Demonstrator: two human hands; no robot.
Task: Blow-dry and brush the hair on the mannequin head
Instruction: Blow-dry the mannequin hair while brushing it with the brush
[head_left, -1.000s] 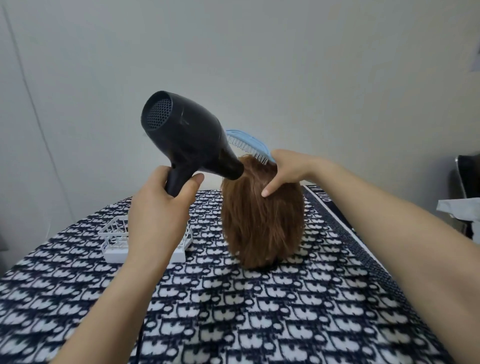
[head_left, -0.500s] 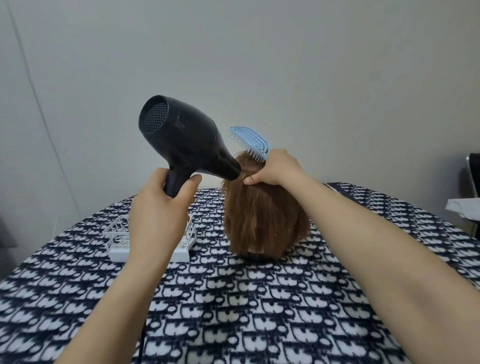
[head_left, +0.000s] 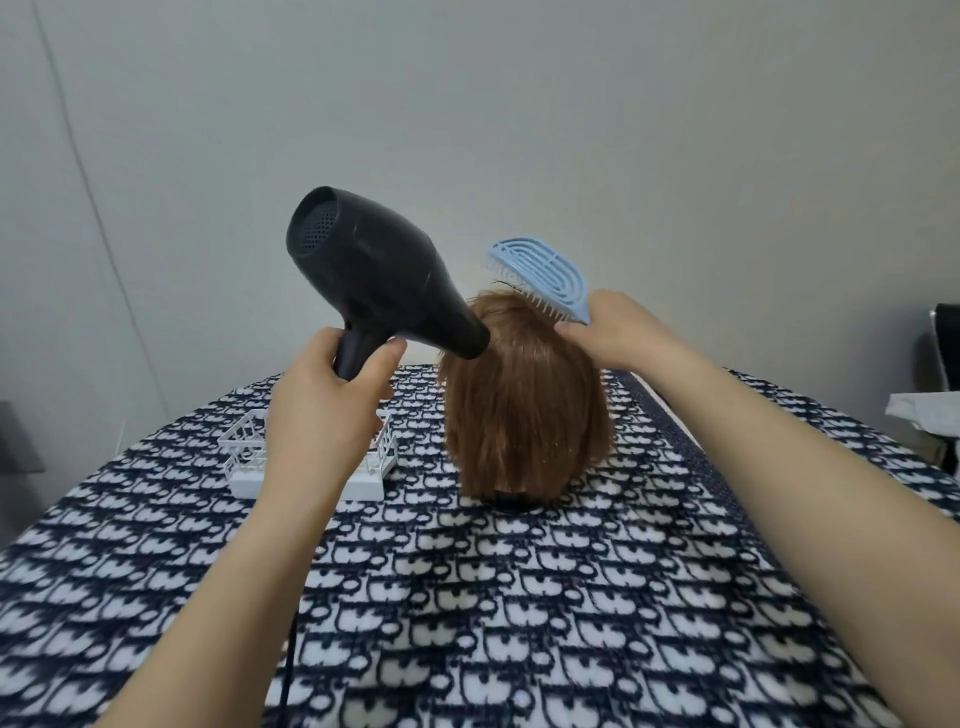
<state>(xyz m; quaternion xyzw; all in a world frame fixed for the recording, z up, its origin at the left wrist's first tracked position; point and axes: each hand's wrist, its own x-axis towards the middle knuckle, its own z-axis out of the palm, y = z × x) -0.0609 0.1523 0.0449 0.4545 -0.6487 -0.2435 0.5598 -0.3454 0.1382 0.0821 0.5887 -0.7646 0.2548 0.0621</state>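
A mannequin head with short brown hair (head_left: 522, 410) stands on the patterned table, its back toward me. My left hand (head_left: 324, 410) grips the handle of a black hair dryer (head_left: 374, 275), whose nozzle points down and right at the upper left of the hair, close to touching it. My right hand (head_left: 613, 332) holds a light blue vented brush (head_left: 545, 273) by its handle. The brush's bristles rest on the top right of the crown. The mannequin's face is hidden.
A white wire rack (head_left: 306, 457) sits on the table left of the head, partly behind my left hand. The dryer's black cord (head_left: 288, 675) hangs down at the front. The table wears a navy and white patterned cloth (head_left: 519, 597). A dark chair (head_left: 943, 353) stands at far right.
The brush has tilted up and shifted right on the crown, showing its vented back. My right hand moved from the top of the head to its right side. The dryer stays aimed at the hair.
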